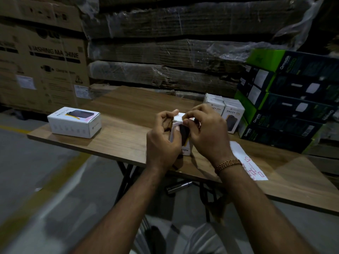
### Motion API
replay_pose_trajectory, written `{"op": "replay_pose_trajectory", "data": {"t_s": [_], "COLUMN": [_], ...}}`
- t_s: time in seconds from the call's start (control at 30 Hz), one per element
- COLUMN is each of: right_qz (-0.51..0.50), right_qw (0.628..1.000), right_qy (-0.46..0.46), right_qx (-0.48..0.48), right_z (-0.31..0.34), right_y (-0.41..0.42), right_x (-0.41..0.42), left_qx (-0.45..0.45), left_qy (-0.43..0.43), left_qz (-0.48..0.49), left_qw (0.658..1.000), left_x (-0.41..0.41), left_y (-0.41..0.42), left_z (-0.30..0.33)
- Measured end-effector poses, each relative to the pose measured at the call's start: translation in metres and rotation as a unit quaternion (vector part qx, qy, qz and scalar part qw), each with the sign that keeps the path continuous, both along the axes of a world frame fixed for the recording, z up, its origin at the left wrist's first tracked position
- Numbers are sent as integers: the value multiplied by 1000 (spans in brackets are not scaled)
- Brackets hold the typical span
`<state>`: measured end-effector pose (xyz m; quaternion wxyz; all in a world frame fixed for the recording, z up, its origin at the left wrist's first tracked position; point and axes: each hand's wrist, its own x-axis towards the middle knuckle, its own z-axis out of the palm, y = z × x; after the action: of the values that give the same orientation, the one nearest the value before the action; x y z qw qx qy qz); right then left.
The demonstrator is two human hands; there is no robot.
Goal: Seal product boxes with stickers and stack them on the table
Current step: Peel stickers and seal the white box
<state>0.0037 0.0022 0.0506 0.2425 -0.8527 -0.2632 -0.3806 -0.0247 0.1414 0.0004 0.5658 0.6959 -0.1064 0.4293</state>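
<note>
A white product box point(185, 150) stands on end on the wooden table point(126, 138), between my two hands. My left hand point(163, 138) grips its left side, thumb on the front face. My right hand point(205, 131) pinches at the box's top flap point(178, 117), where a small red-and-white sticker shows under the fingertips. Another white box point(74, 121) lies flat at the table's left end. Two more white boxes point(226, 111) stand upright at the back right. A white sticker sheet point(245, 158) with red marks lies by my right wrist.
Green and black cartons point(286, 99) are stacked at the table's right end. Large cardboard cartons point(42, 57) and wrapped flat packs point(165, 52) rise behind the table. The floor with a yellow line point(33, 204) lies to the left.
</note>
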Motion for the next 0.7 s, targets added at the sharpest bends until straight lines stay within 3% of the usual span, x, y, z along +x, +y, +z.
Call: {"op": "replay_pose_trajectory", "data": {"t_s": [0.17,0.3,0.47,0.57,0.7], "right_qz": [8,24,-31,15,18], "right_qw": [999,996,996,990,983], "right_qy": [19,88,79,133,115], "right_qx": [-25,16,2,50,145], "right_z": [-2,-4,-18,-30,-41], "right_y": [-5,-10,-16,-21,-27], "right_x": [-1,1,0,0,0], "left_qx": [2,7,25,48,62], "left_qy": [1,4,21,52,126], "left_qz": [-5,-11,-30,-45,-95], "left_qw": [1000,1000,999,996,985], "left_x": [-1,-2,1,3,10], "left_y": [1,1,2,3,4], "left_z": [0,0,-3,-6,-10]}}
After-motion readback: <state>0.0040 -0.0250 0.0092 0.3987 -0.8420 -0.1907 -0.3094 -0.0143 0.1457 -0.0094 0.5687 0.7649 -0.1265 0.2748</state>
